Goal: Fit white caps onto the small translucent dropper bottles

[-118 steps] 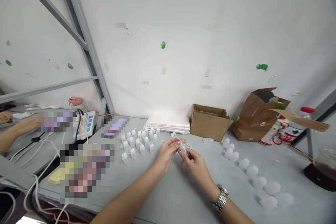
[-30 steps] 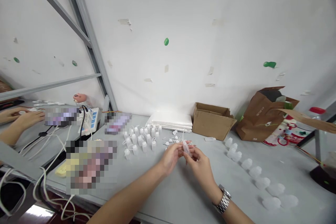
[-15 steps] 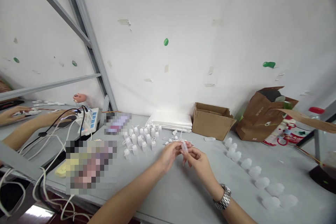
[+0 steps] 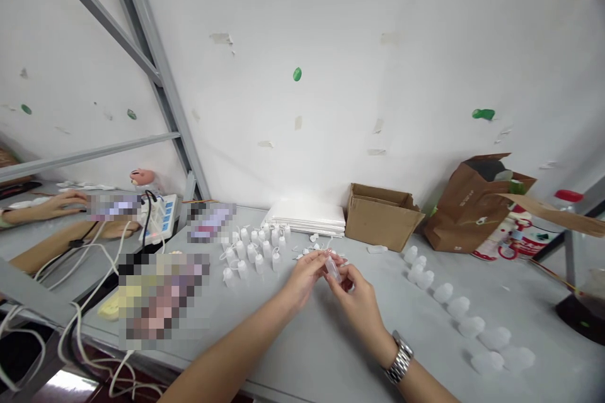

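Observation:
A small translucent plastic bottle (image 4: 333, 269) is held tilted between my two hands over the grey table (image 4: 302, 352). My left hand (image 4: 305, 277) is closed on its upper end, fingertips wrapped around the neck. The fingers of my right hand (image 4: 357, 296) pinch the lower part of the body; a metal watch is on that wrist. Just behind my hands lie loose white caps (image 4: 314, 238), partly hidden. To the left stand several small white-capped bottles (image 4: 259, 263) with looped straps. A line of translucent rounded pieces (image 4: 458, 307) runs along the right side.
White boards (image 4: 307, 217) and a cardboard box (image 4: 380, 217) stand against the wall. Further right are a brown paper bag (image 4: 460, 208) and a dark-based container (image 4: 583, 315). Another person's hands (image 4: 66, 204), a power strip (image 4: 163, 220) and cables occupy the left.
My right hand has shifted slightly lower along the bottle, showing more of its body. At far left, the other person's hands have moved, and a blurred phone-like patch now appears by them.

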The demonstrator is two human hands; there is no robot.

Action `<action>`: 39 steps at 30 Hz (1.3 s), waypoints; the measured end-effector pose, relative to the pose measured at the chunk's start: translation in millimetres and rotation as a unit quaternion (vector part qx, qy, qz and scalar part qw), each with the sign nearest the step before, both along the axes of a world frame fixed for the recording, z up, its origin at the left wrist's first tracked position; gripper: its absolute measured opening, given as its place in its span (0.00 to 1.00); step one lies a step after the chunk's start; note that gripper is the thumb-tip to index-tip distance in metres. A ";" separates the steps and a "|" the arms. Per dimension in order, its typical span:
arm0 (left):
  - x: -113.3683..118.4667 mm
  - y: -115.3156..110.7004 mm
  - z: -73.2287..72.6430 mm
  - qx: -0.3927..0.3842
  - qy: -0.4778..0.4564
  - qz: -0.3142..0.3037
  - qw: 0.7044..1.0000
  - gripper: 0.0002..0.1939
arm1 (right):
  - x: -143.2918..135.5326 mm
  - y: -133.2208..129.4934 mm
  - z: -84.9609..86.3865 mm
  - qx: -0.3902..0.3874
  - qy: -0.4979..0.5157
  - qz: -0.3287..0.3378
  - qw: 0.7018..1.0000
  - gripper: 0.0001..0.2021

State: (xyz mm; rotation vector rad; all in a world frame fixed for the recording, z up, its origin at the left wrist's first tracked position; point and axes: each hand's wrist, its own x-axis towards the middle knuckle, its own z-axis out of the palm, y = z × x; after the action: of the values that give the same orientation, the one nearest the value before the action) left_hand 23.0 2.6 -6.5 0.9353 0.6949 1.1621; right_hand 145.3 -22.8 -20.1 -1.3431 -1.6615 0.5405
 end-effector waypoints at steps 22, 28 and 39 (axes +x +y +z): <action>-0.7 -2.4 2.2 -0.010 -0.038 -0.037 0.999 0.19 | 1.7 -0.9 0.2 0.039 -0.059 -0.030 0.997 0.12; 1.1 -2.9 2.7 0.017 0.026 -0.010 0.999 0.20 | -0.7 2.0 -1.9 0.030 -0.004 -0.016 0.999 0.11; -6.2 0.6 7.1 0.010 0.025 -0.015 1.000 0.24 | 2.4 11.2 10.4 -0.154 0.267 0.161 0.938 0.19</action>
State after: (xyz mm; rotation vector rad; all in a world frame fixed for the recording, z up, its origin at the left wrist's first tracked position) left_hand 16.8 3.3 0.6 0.9924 0.7089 1.1248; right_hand 147.7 -11.6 -9.6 -1.0045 -1.3725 1.2813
